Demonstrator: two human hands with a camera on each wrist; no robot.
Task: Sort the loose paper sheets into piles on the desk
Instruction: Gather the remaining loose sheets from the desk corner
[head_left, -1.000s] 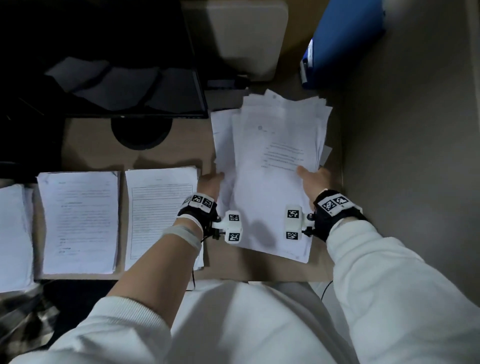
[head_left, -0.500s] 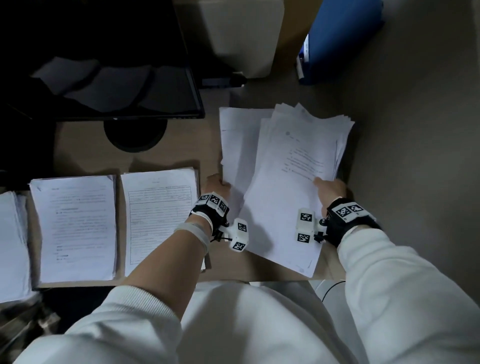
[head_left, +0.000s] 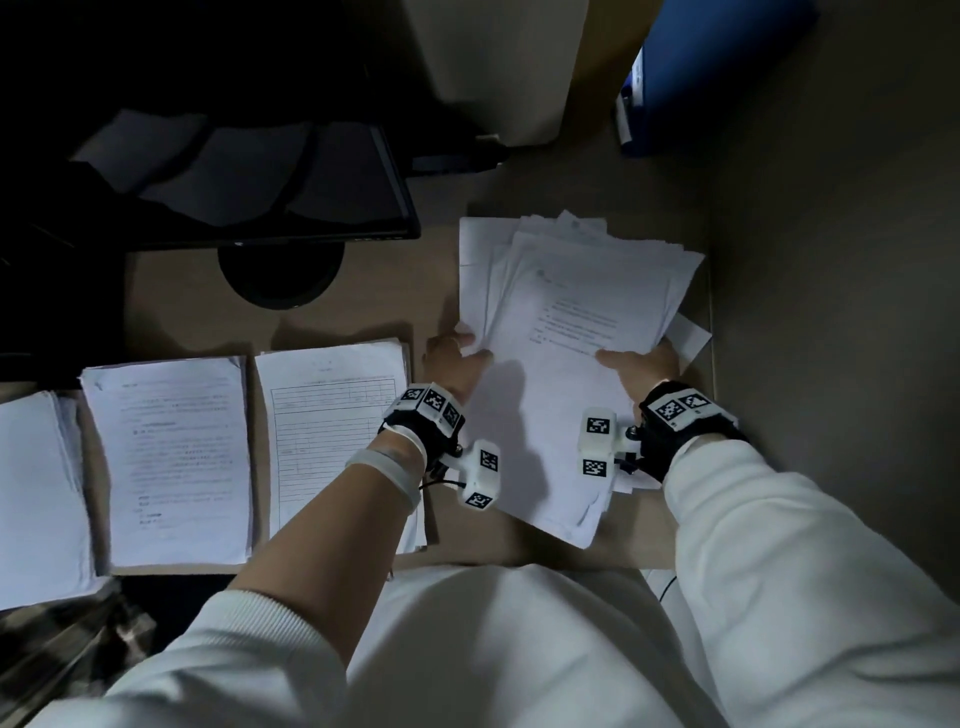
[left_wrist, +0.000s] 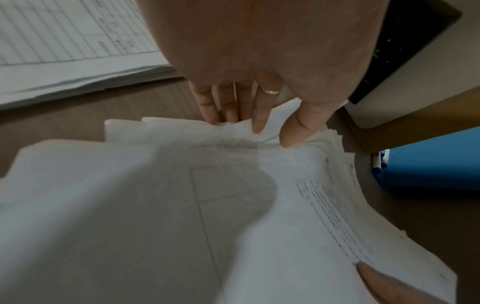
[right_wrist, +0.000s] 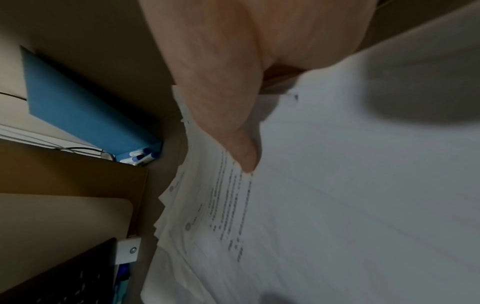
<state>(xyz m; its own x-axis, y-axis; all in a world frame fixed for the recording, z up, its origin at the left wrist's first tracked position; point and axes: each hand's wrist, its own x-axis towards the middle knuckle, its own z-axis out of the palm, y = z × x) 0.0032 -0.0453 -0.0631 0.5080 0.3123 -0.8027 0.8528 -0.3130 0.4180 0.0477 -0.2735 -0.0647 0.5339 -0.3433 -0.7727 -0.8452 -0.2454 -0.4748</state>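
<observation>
— What are your hands doing?

— My left hand is pinching the left edge of the loose stack, thumb on top and fingers curled at the edge. My right hand is gripping the right edge, thumb lying across the printed top sheet.

— Where is the stack sitting?

— On the desk, just right of the table-form pile, fanned and crooked. Two more piles are lying left of that one. The monitor is standing behind them.
</observation>
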